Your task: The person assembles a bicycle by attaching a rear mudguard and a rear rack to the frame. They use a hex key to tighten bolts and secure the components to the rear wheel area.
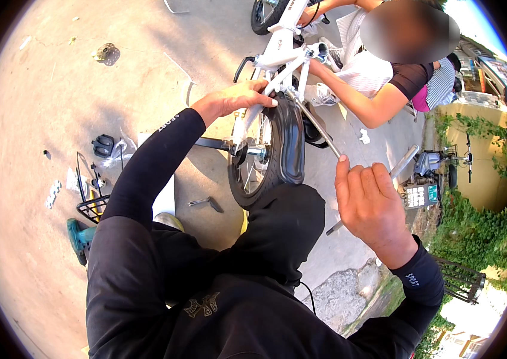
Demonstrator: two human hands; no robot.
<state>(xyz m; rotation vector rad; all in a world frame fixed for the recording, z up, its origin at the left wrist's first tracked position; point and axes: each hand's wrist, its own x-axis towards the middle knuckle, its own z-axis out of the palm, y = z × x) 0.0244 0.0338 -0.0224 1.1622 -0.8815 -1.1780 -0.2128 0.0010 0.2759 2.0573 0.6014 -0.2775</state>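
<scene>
A small white bicycle (pixel 283 51) lies upside down on the concrete, its rear wheel (pixel 253 170) and black mudguard (pixel 292 140) nearest me. My left hand (pixel 235 99) rests on the white frame just above the wheel, fingers curled over it. My right hand (pixel 370 206) grips a long silver wrench (pixel 402 163), which points up and to the right, away from the wheel. A thin metal stay (pixel 319 128) runs from the frame toward my right hand. Another person's arms (pixel 355 99) hold the bicycle's far end.
On the concrete to the left lie a black pedal (pixel 103 145), a black wire basket (pixel 93 206), a teal power drill (pixel 78 238), small parts (pixel 54 192) and a round metal disc (pixel 106 52). A loose tool (pixel 205 203) lies by the wheel. A parked scooter (pixel 436 173) and green hedge (pixel 475 227) stand at right.
</scene>
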